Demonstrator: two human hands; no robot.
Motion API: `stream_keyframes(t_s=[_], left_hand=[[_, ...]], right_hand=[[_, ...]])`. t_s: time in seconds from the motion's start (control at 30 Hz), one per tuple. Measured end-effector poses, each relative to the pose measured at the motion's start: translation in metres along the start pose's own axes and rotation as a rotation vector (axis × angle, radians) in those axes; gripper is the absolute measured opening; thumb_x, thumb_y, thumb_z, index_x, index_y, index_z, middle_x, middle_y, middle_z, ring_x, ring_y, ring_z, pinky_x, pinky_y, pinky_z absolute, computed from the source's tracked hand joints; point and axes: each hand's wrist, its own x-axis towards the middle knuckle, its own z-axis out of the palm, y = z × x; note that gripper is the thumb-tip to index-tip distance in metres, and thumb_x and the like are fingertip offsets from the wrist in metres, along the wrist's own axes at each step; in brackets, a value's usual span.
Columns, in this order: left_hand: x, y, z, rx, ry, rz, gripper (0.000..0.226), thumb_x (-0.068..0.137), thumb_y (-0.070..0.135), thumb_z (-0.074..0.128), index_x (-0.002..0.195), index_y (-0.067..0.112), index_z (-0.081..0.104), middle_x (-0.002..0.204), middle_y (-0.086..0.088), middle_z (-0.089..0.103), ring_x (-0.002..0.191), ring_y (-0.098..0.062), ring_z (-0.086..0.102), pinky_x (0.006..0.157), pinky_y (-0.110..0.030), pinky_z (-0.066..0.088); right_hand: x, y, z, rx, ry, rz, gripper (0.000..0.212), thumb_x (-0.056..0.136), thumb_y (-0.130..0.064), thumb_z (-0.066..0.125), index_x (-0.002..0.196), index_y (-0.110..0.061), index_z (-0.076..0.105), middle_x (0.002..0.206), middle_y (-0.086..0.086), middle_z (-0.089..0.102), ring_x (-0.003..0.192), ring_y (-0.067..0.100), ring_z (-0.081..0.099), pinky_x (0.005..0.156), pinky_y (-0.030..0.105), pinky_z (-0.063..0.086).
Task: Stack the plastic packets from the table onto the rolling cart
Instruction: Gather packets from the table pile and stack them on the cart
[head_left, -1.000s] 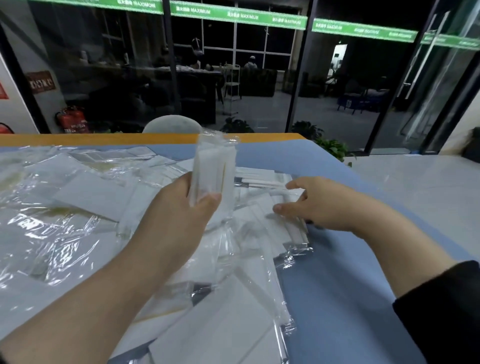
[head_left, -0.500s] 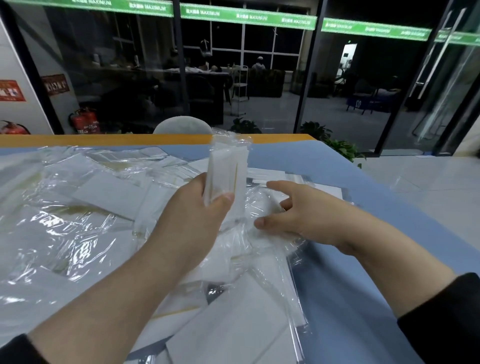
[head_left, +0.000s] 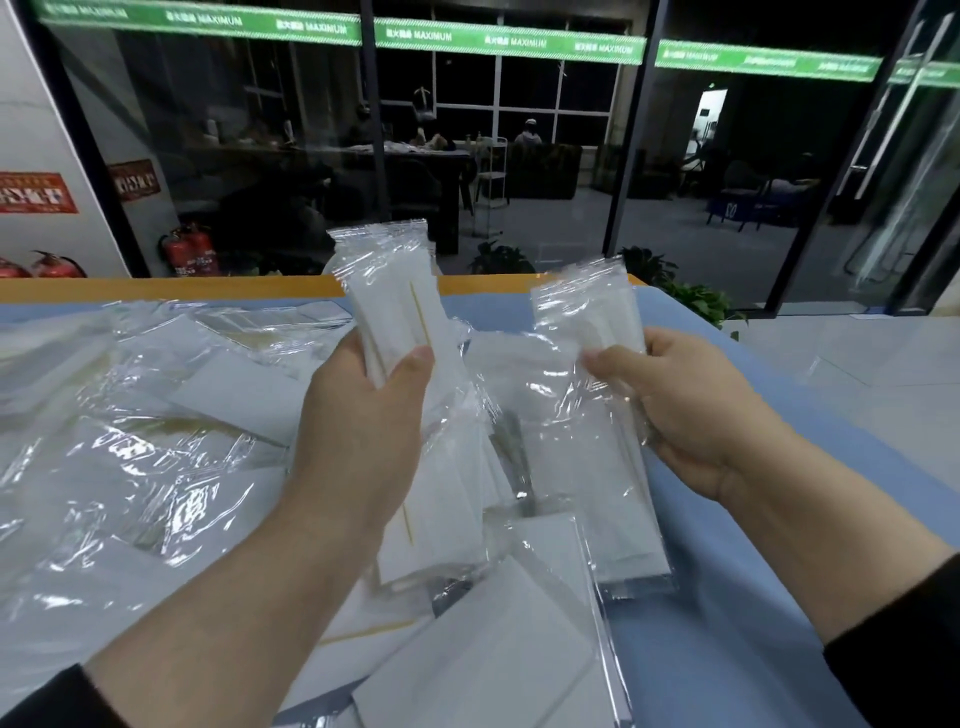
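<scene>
1. Fingers of the left hand (head_left: 363, 415) are curled round a small bundle of packets (head_left: 389, 291), thumb pressed across the front; the bundle stands nearly upright, its long axis running up and away from the person, sealed crimped end on top.
2. Over on the right, the right hand (head_left: 696, 410) pinches a single packet (head_left: 587, 322) between thumb and curled fingers. A second ago that hand lay low on the heap, feeling among the wrappers; now it has come up off the table with a packet in it, level with the left hand's bundle.
3. That lifted packet also stands on end, long axis roughly vertical and leaning a touch to the left, crimped end upward. The two lots are close, side by side but not touching, as far as I can see.
4. My read: one more packet has been won from the pile, and the next thing is likely to lay it against the bundle, so the stack grows in hand before any trip to the cart.
5. Below both hands, the loose packets (head_left: 156, 441) lie flat and overlapping on the blue table (head_left: 779, 649), pointing every which way, so plenty is left to gather.
6. No rolling cart shows from where the camera looks. Beyond the table's orange edge are dark glass walls with a green banner (head_left: 509, 44), and red fire extinguishers (head_left: 189, 252) at the left.
</scene>
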Motion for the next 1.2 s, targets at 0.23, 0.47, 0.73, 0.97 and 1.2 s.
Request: stream_keyframes(t_s=[0.23, 0.47, 0.73, 0.97, 1.2], left_hand=[[0.002, 0.0, 0.001, -0.02, 0.031, -0.034, 0.006, 0.097, 0.033, 0.064, 0.093, 0.035, 0.068, 0.083, 0.019, 0.074, 0.083, -0.013, 0.072, 0.085, -0.05, 0.06], [0.0, 0.001, 0.004, -0.12, -0.014, -0.092, 0.012, 0.092, 0.042, 0.061, 0.1, 0.039, 0.07, 0.094, 0.01, 0.077, 0.096, -0.02, 0.072, 0.094, -0.053, 0.055], [-0.006, 0.007, 0.007, -0.291, -0.044, -0.203, 0.039, 0.08, 0.063, 0.071, 0.104, 0.031, 0.069, 0.09, 0.017, 0.075, 0.096, -0.019, 0.069, 0.097, -0.049, 0.053], [0.002, 0.009, -0.007, -0.331, 0.14, -0.13, 0.01, 0.094, 0.032, 0.07, 0.094, 0.023, 0.067, 0.067, 0.008, 0.059, 0.062, -0.011, 0.053, 0.068, -0.031, 0.047], [-0.007, 0.008, 0.003, -0.221, -0.138, -0.14, 0.015, 0.087, 0.025, 0.07, 0.101, 0.02, 0.073, 0.086, 0.0, 0.077, 0.084, -0.023, 0.073, 0.078, -0.037, 0.06]], right_hand=[[0.001, -0.002, 0.003, 0.078, 0.244, -0.302, 0.009, 0.095, -0.022, 0.067, 0.104, -0.019, 0.07, 0.099, 0.004, 0.076, 0.091, 0.021, 0.073, 0.082, 0.044, 0.06], [-0.005, -0.012, 0.004, 0.33, 0.207, -0.305, 0.009, 0.097, -0.017, 0.065, 0.104, -0.017, 0.069, 0.102, 0.004, 0.076, 0.091, 0.021, 0.072, 0.082, 0.043, 0.057], [-0.013, 0.005, 0.036, 0.115, -0.114, -0.247, 0.017, 0.089, -0.031, 0.072, 0.105, -0.026, 0.073, 0.1, 0.001, 0.077, 0.091, 0.022, 0.074, 0.085, 0.05, 0.059], [-0.011, -0.005, 0.025, 0.222, 0.007, -0.277, 0.02, 0.091, -0.028, 0.069, 0.108, -0.021, 0.073, 0.106, 0.005, 0.076, 0.098, 0.027, 0.074, 0.088, 0.055, 0.058], [-0.019, -0.009, 0.028, 0.238, -0.147, -0.237, 0.023, 0.095, -0.027, 0.059, 0.114, -0.02, 0.07, 0.108, 0.009, 0.076, 0.104, 0.04, 0.07, 0.081, 0.053, 0.06]])
